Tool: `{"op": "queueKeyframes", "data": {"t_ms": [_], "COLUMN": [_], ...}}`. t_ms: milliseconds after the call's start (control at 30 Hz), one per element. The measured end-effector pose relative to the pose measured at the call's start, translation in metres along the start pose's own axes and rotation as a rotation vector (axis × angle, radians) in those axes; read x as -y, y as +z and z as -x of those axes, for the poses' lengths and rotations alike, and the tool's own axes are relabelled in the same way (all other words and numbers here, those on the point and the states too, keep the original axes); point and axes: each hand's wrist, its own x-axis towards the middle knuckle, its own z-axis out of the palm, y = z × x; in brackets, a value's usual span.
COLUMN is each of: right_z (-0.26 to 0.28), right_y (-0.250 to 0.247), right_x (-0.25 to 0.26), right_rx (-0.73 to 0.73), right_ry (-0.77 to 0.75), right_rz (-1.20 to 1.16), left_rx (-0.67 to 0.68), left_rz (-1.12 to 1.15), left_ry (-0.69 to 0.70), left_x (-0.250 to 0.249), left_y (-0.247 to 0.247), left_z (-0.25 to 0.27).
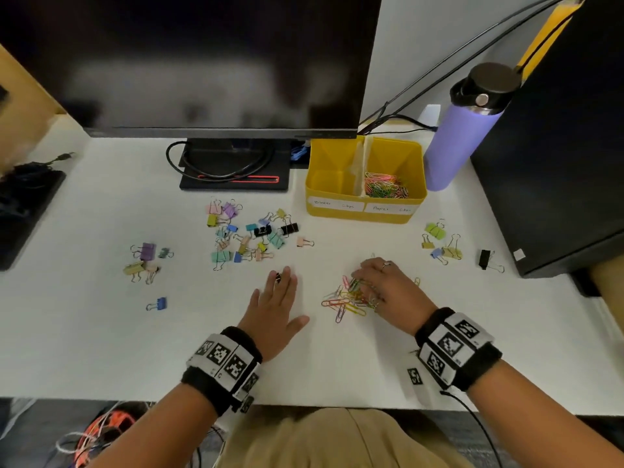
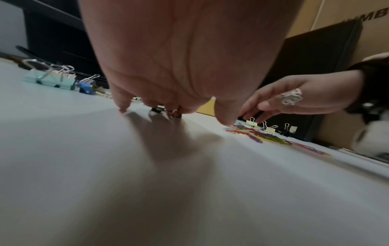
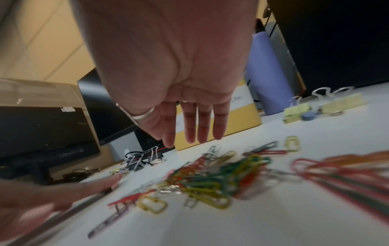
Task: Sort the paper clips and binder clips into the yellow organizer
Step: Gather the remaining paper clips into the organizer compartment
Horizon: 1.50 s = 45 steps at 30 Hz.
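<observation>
White desk (image 1: 101, 332) is strewn with binder clips (image 1: 246, 236), all outside the yellow organizer (image 1: 366, 214), whose right compartment alone holds paper clips. More paper clips (image 1: 347, 300) lie before it, beneath the spread, empty right hand (image 1: 385, 287); the flat left hand (image 1: 275, 304) covers one small black clip (image 1: 278, 277).
</observation>
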Motion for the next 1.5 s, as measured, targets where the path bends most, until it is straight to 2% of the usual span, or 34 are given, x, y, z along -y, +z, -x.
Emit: {"op": "queueKeyframes", "data": {"t_ms": [100, 167, 267, 333, 500, 533, 600, 667, 700, 800, 867, 967, 1067, 1133, 1233, 1300, 1400, 1500], "right_z": [-0.014, -0.018, -0.021, -0.023, -0.024, -0.021, -0.014, -0.006, -0.003, 0.004, 0.007, 0.018, 0.040, 0.059, 0.078, 0.077, 0.062, 0.050], "right_y": [0.008, 0.016, 0.026, 0.028, 0.028, 0.029, 0.031, 0.034, 0.037, 0.040, 0.037, 0.028, 0.022, 0.018, 0.012, 0.015, 0.021, 0.011], "right_x": [0.013, 0.020, 0.027, 0.029, 0.034, 0.034, 0.034, 0.031, 0.029, 0.025, 0.024, 0.019, 0.005, -0.006, -0.019, -0.024, -0.023, -0.025], "right_rx": [0.106, 0.158, 0.167, 0.161, 0.081, 0.049, 0.066, 0.163, 0.192, 0.192, 0.133, -0.009, -0.106, -0.175, -0.183, -0.159, -0.217, -0.180], "right_ry": [0.064, 0.054, 0.000, -0.023, -0.025, 0.001, 0.181, 0.380, 0.392, 0.218, 0.192, 0.258, 0.388, 0.535, 0.745, 0.807, 0.727, 0.609], "right_rz": [0.048, 0.055, 0.075, 0.070, 0.055, 0.113, 0.260, 0.316, 0.309, 0.226, 0.173, 0.131, 0.107, 0.096, 0.080, 0.056, -0.045, -0.111], "left_rx": [0.030, 0.040, -0.005, -0.069, -0.169, -0.186, -0.170, -0.117, -0.103, -0.126, -0.170, -0.193, -0.062, 0.003, 0.048, 0.092, 0.119, 0.082], "left_rz": [-0.032, -0.011, 0.030, 0.032, 0.185, 0.221, 0.261, 0.240, 0.228, 0.236, 0.231, 0.151, 0.048, -0.009, -0.051, -0.037, 0.026, 0.081], "left_ry": [0.090, 0.119, 0.072, -0.026, -0.417, -0.474, -0.525, -0.501, -0.478, -0.385, -0.285, -0.042, 0.197, 0.268, 0.252, 0.194, 0.160, 0.177], "left_x": [0.003, 0.004, 0.011, 0.020, 0.048, 0.052, 0.058, 0.059, 0.056, 0.040, 0.023, -0.008, -0.039, -0.052, -0.063, -0.071, -0.087, -0.097], "left_y": [0.009, 0.007, 0.003, 0.003, 0.001, -0.001, -0.002, -0.002, -0.002, -0.004, -0.008, -0.014, -0.019, -0.021, -0.023, -0.022, -0.014, -0.013], "left_z": [0.012, 0.016, 0.019, 0.021, 0.032, 0.032, 0.030, 0.025, 0.023, 0.018, 0.014, 0.005, -0.008, -0.018, -0.033, -0.038, -0.041, -0.044]}}
